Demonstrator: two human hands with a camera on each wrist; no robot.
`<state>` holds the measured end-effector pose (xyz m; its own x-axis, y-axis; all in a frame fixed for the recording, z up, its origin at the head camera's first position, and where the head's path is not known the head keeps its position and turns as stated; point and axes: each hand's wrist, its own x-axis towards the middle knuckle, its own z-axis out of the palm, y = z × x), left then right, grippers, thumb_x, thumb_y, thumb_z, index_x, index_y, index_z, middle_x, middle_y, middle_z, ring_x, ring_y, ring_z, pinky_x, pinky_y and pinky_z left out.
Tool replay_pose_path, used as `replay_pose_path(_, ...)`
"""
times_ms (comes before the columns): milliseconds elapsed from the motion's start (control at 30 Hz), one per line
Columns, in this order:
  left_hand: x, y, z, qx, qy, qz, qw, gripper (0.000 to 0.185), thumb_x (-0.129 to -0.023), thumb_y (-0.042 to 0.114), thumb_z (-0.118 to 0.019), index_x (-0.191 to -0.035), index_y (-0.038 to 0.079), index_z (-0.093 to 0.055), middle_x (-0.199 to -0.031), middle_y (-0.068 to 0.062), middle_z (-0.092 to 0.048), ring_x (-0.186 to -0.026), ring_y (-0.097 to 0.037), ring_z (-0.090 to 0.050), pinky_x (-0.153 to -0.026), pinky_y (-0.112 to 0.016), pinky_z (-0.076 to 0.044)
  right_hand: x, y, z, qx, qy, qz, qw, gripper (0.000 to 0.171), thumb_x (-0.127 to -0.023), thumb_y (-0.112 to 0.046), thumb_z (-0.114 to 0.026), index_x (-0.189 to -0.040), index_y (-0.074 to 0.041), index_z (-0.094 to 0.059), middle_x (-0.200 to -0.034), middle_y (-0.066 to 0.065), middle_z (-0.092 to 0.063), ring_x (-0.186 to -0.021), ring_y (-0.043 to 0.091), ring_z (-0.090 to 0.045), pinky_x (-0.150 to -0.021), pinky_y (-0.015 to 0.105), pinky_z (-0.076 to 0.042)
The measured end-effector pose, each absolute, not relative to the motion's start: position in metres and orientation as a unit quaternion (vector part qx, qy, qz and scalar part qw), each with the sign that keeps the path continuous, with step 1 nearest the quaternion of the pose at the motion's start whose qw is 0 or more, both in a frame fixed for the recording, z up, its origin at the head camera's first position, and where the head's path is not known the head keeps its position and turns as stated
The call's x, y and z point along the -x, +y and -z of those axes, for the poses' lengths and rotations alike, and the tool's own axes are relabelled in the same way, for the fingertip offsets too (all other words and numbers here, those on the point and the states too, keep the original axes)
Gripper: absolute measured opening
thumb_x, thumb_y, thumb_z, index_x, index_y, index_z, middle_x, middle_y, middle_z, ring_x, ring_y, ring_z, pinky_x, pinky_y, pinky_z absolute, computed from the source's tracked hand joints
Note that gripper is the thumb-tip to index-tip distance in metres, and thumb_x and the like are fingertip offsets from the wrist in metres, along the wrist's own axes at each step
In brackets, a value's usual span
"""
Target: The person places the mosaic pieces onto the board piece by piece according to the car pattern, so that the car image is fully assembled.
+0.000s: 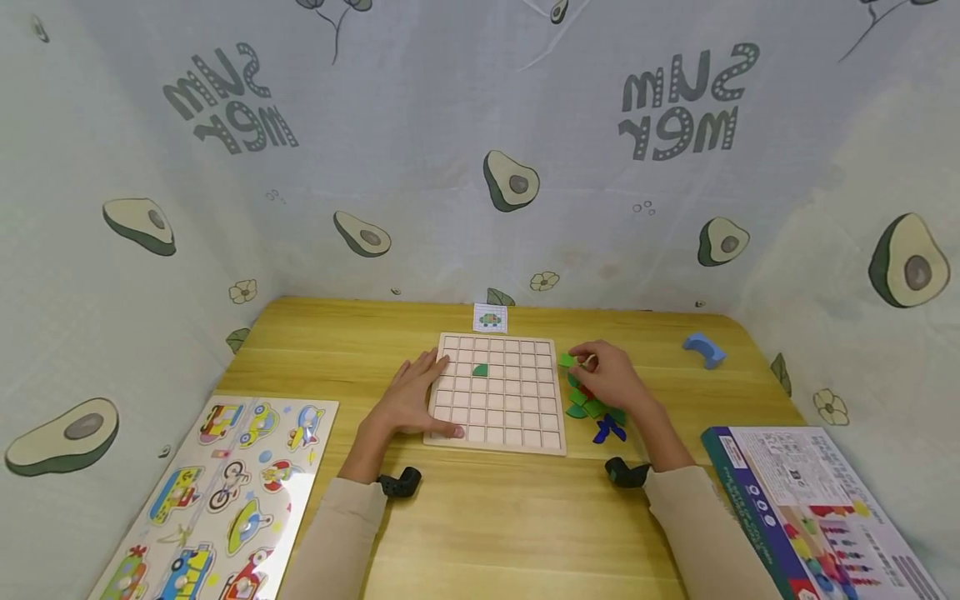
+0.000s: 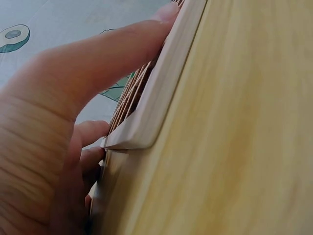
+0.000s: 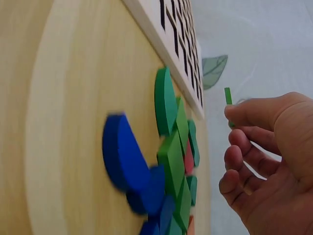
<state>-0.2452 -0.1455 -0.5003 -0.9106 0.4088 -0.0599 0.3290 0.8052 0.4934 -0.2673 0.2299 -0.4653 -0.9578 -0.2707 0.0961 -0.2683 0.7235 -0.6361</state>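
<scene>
A pale wooden grid board (image 1: 517,408) lies in the middle of the table, with one dark green quarter-round tile (image 1: 480,370) in a cell at its upper left. My left hand (image 1: 408,398) rests on the board's left edge, fingers spread and thumb over the near rim. To the right of the board, my right hand (image 1: 611,375) pinches a light green tile (image 3: 228,95) between thumb and index finger; its other fingers are loosely bent. Below that hand lies a pile of green tiles (image 3: 172,159), a partly covered red piece (image 3: 189,157) and dark blue half-round pieces (image 3: 122,152).
A small card (image 1: 490,318) with a turtle-like grid picture lies behind the board. At left is a vehicle puzzle board (image 1: 296,450); at right, a printed box (image 1: 817,500). A blue arch-shaped block (image 1: 705,350) sits at the back right. Patterned cloth (image 1: 450,167) encloses the table.
</scene>
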Motion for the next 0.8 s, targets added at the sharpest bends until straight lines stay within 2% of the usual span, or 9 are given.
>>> replay_pose_path(200, 0.245, -0.145, 0.500, -0.194, 0.948, -0.238, 0.077, 0.132, -0.064, 0.070, -0.085, -0.166, 0.014, -0.022, -0.174, -0.012, -0.012, -0.162, -0.031, -0.009, -0.132, -0.052, -0.006, 0.267, 0.209, 0.467, 0.153, 0.923, 0.352, 0.010, 0.030, -0.098, -0.009, -0.068, -0.126, 0.002, -0.068, -0.110, 0.017, -0.064, -0.083, 0.020, -0.054, -0.067, 0.029, -0.046)
replay_pose_path(367, 0.246, -0.145, 0.502, -0.191, 0.950, -0.234, 0.078, 0.131, -0.064, 0.072, -0.084, -0.166, 0.016, -0.022, -0.174, -0.011, -0.011, -0.162, -0.030, -0.008, -0.132, -0.051, -0.006, 0.266, 0.191, 0.468, 0.160, 0.913, 0.374, 0.015, 0.029, -0.098, -0.009, -0.068, -0.124, 0.002, -0.069, -0.109, 0.018, -0.063, -0.081, 0.021, -0.054, -0.066, 0.031, -0.047)
replay_pose_path(800, 0.244, -0.145, 0.501, -0.185, 0.946, -0.257, 0.068, 0.123, -0.067, 0.070, -0.082, -0.164, 0.016, -0.030, -0.174, -0.011, -0.016, -0.162, -0.032, -0.012, -0.132, -0.051, -0.007, 0.268, 0.150, 0.476, 0.178, 0.903, 0.389, 0.031, 0.026, -0.095, -0.007, -0.067, -0.120, 0.003, -0.071, -0.104, 0.014, -0.065, -0.080, 0.019, -0.052, -0.073, 0.032, -0.046)
